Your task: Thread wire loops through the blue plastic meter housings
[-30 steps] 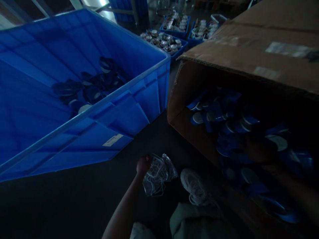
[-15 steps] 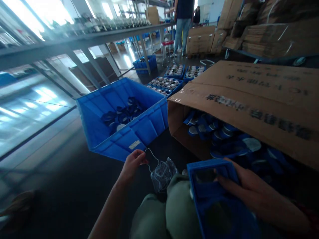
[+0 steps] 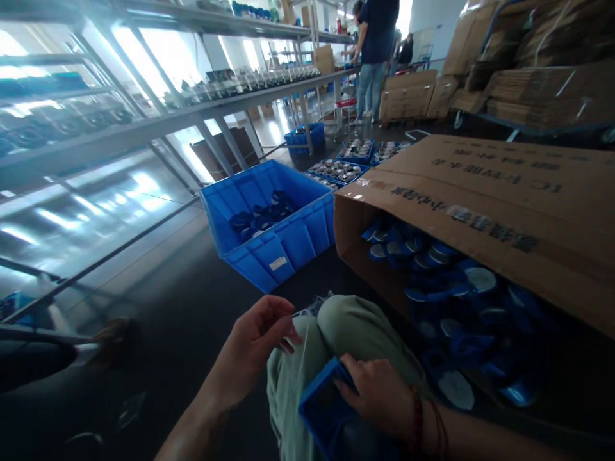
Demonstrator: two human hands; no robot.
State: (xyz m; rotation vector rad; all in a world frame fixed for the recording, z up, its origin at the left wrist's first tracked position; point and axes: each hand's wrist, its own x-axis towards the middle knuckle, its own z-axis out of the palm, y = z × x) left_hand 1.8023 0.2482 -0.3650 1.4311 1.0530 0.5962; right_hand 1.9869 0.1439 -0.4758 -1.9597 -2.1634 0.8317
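Observation:
My left hand (image 3: 262, 336) is over my left knee, its fingers curled in and thumb close to them. A thin pale line runs near its fingertips; whether they grip it is unclear. Crumpled clear plastic (image 3: 318, 304) shows partly behind my knees. Low in front of my lap, my right hand (image 3: 377, 387) grips the rim of a blue plastic housing (image 3: 319, 387) with a rectangular opening; its lower part is dark and cut off. To the right, blue parts with pale round discs (image 3: 480, 278) spill from a cardboard box (image 3: 480, 173) lying on its side.
A blue crate (image 3: 298, 240) with dark blue parts stands ahead on the floor. Behind it are blue trays of round parts (image 3: 339, 169). Metal shelving (image 3: 250, 96) runs along the left. A person (image 3: 375, 57) stands at the back. Cartons (image 3: 408, 93) are stacked right; a shoe (image 3: 113, 339) is at left.
My right hand has brought the blue housing down and left, closer to my lap. My left hand has drawn nearer; the clear plastic is now mostly behind my knees. The view has tilted up.

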